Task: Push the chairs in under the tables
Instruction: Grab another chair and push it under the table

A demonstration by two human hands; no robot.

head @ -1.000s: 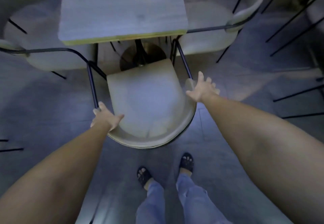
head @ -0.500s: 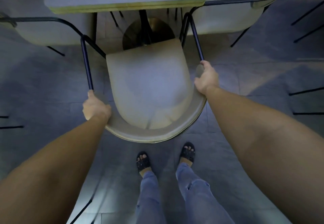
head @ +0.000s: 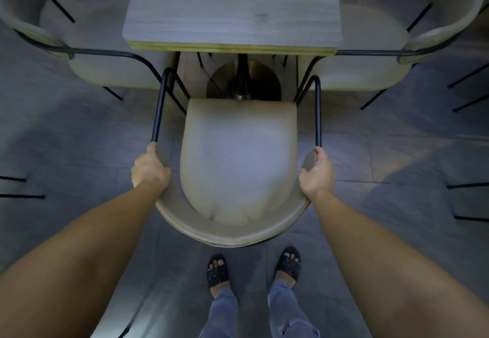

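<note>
**Chair gripped, not yet tucked in**

The left hand (head: 150,169) and right hand (head: 316,175) each close around the curved back of the beige cushioned chair with black metal arms (head: 238,157). Its seat front sits just short of the grey wood-grain square table (head: 232,6). The side chairs look tucked; this one remains.

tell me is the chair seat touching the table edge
Apart. The head view shows the chair seat front edge short of the table edge, with the pedestal base visible between them.
</note>
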